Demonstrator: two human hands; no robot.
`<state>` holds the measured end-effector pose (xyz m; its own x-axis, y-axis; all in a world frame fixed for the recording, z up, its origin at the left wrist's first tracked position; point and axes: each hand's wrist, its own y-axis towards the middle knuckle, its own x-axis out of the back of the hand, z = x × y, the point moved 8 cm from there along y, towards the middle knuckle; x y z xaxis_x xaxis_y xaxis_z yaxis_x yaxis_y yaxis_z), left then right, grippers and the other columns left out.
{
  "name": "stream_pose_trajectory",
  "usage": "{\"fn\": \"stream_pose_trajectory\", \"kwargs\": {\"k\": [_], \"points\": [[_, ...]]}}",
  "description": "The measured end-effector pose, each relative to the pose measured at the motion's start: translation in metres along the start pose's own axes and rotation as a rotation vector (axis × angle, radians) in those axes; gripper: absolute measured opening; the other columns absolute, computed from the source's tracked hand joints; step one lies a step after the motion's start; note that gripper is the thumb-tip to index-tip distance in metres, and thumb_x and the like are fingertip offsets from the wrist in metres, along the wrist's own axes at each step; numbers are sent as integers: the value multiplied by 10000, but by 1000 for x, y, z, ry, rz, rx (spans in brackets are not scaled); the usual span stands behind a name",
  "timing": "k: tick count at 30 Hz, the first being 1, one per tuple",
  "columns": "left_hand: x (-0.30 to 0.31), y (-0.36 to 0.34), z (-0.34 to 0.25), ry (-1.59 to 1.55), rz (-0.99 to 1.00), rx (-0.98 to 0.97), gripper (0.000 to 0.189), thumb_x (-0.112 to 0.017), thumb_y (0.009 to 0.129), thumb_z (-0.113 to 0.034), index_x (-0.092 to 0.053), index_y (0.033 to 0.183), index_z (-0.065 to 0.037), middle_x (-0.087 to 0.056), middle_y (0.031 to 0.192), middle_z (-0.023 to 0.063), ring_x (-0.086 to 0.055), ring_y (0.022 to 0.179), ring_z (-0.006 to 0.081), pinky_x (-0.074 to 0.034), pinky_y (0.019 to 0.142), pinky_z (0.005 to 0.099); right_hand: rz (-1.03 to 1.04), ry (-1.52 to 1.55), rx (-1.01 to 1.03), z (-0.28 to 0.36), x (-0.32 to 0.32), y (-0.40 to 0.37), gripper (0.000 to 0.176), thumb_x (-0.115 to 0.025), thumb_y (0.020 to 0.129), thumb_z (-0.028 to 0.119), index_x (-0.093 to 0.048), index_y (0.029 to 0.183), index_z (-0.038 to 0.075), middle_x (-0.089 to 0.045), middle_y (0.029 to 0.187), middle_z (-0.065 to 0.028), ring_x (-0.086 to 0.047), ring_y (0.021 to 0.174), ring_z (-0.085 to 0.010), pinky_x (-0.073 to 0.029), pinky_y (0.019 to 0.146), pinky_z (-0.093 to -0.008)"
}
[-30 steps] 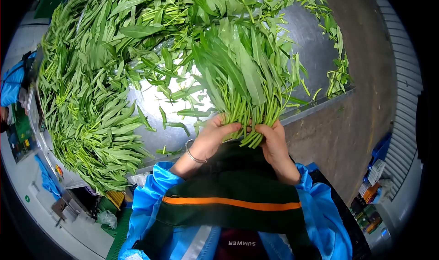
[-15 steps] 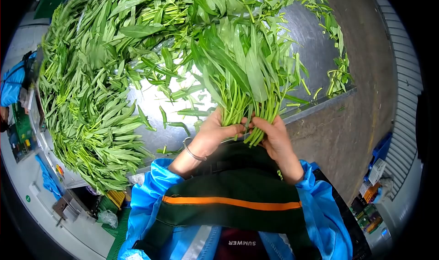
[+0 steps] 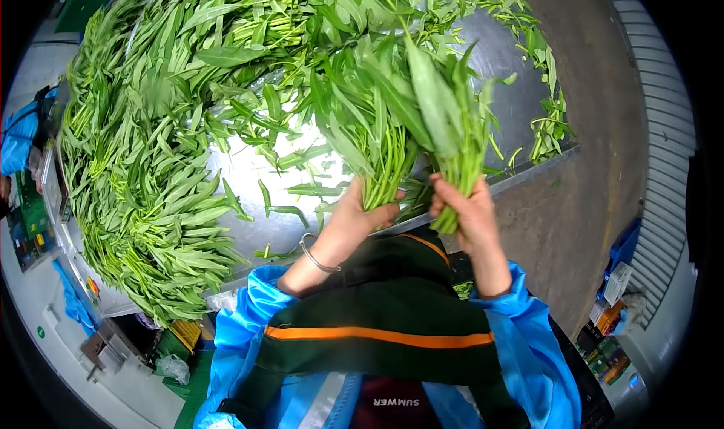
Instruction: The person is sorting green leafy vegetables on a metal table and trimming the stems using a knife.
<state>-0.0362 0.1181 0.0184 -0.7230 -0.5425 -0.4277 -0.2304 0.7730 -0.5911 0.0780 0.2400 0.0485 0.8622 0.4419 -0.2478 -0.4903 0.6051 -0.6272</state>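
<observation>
My left hand [image 3: 360, 214] is closed round the stems of a bunch of water spinach [image 3: 377, 139], its long leaves pointing away from me over the metal table [image 3: 290, 237]. In my right hand [image 3: 469, 210] is a second, smaller bunch of water spinach [image 3: 456, 131], gripped near the cut stem ends and slightly smeared by motion. A gap separates the two bunches at the stems, while their leaves lie close together. Both hands are just above the table's near edge. The fingers behind the stems are partly hidden.
A large heap of water spinach [image 3: 151, 157] covers the table's left and far side. Loose leaves [image 3: 290, 212] lie scattered on the metal, with more stems [image 3: 549, 127] along the right edge. At far left is another person's blue sleeve [image 3: 21, 139]. A ribbed shutter [image 3: 664, 127] stands at right.
My hands have moved apart. The right hand has shifted right with its bunch, separating it from the bunch in my left hand, which stays nearly in place.
</observation>
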Motion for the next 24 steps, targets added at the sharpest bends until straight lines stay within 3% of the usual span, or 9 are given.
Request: {"fn": "stream_pose_trajectory", "kwargs": {"k": [3, 6, 9, 12, 13, 16, 17, 20, 24], "points": [[-7, 3, 3, -98, 37, -18, 479, -634, 783, 37, -419, 1208, -9, -580, 1086, 90, -572, 917, 137, -486, 771, 260, -10, 70, -88, -36, -15, -3, 205, -587, 868, 94, -498, 1040, 27, -609, 905, -69, -584, 762, -138, -481, 696, -272], [-20, 1, -1, -22, 44, -127, 559, -651, 780, 14, -357, 1255, -11, -548, 1124, 94, -555, 955, 143, -485, 791, 267, -63, 84, -87, -60, -24, -1, 278, -513, 925, 206, -506, 1124, 11, -618, 932, -65, -584, 854, -143, -465, 723, -266], [-25, 0, 0, 80, 84, -75, 638, -666, 774, -6, -293, 1292, -24, -527, 1127, 92, -547, 966, 144, -497, 769, 266, 101, -1, -403, -75, -20, -3, 379, -490, 934, 273, -476, 1200, 3, -619, 990, -81, -588, 897, -181, -461, 769, -283], [-24, 4, 12, 80, 97, -112, 681, -682, 750, -24, -276, 1298, -15, -498, 1151, 96, -501, 1032, 162, -446, 848, 285, 384, -385, -219, -46, -25, -6, 422, -506, 918, 316, -486, 1195, -2, -633, 988, -99, -596, 874, -179, -461, 770, -281], [-23, 8, 12, 63, 93, -160, 691, -688, 740, -31, -278, 1295, -8, -486, 1166, 99, -478, 1064, 171, -418, 894, 295, 382, -1019, -48, -15, -19, -17, 402, -552, 883, 289, -508, 1181, 23, -643, 949, -131, -616, 848, -196, -472, 733, -282], [-24, 5, 11, 175, 58, -135, 681, -677, 733, -37, -280, 1285, 2, -486, 1158, 128, -488, 1062, 193, -410, 902, 302, 165, -1208, 27, 19, -10, -22, 350, -584, 847, 267, -562, 1115, 43, -629, 938, -171, -629, 814, -255, -487, 684, -311], [-24, 5, 12, 235, 51, -133, 667, -674, 735, -45, -285, 1275, 6, -485, 1154, 144, -492, 1061, 203, -409, 901, 306, 95, -1099, 214, 41, -35, -26, 265, -617, 808, 221, -618, 1020, 60, -617, 909, -172, -617, 749, -322, -486, 630, -357], [-24, 4, 16, 446, 7, -184, 620, -660, 745, -64, -302, 1245, 19, -482, 1147, 178, -501, 1059, 221, -409, 899, 313, 116, -1288, 658, 43, -80, -10, 217, -657, 781, 142, -633, 956, 17, -553, 706, -114, -567, 616, -194, -433, 538, -315], [-31, 8, 22, 433, 242, -148, 571, -619, 766, -61, -297, 1231, 23, -542, 1039, 172, -543, 987, 224, -447, 820, 325, 292, -1092, 621, 34, -84, -19, 136, -684, 735, 88, -640, 843, 18, -516, 685, -102, -519, 577, -215, -400, 511, -313]]}}
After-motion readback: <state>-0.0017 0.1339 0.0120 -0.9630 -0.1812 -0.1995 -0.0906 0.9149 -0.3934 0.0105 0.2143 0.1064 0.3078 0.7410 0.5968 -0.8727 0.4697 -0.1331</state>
